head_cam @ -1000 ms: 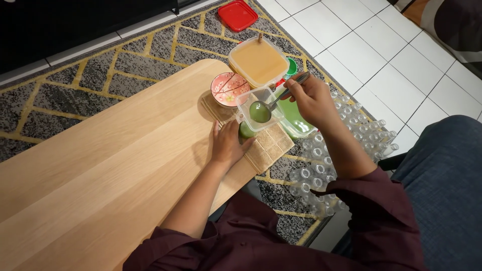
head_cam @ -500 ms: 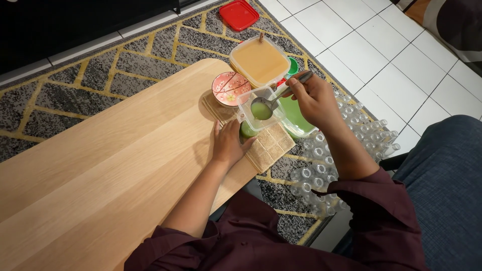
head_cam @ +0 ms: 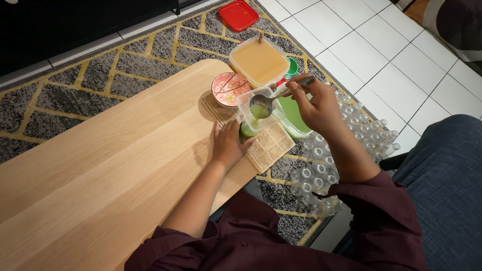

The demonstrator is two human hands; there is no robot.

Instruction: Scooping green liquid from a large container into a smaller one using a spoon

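Observation:
My right hand [head_cam: 312, 103] grips a metal spoon [head_cam: 273, 99] whose bowl holds green liquid above a small clear plastic container [head_cam: 252, 114]. The container sits on a woven mat [head_cam: 268, 148] at the right end of the wooden table [head_cam: 100, 165] and has green liquid at its bottom. My left hand [head_cam: 227, 144] rests on the mat and holds the container's near side. A pink patterned bowl [head_cam: 229, 89] stands just behind the container.
A large tub of tan liquid [head_cam: 258, 60] and a tub of green liquid [head_cam: 293, 116] sit beside the table's end. A red lid [head_cam: 238, 14] lies on the patterned rug. Several small clear bottles [head_cam: 326, 165] lie on the floor at right.
The spoon has shifted slightly lower over the small container, still carrying green liquid. My left hand keeps its place on the container.

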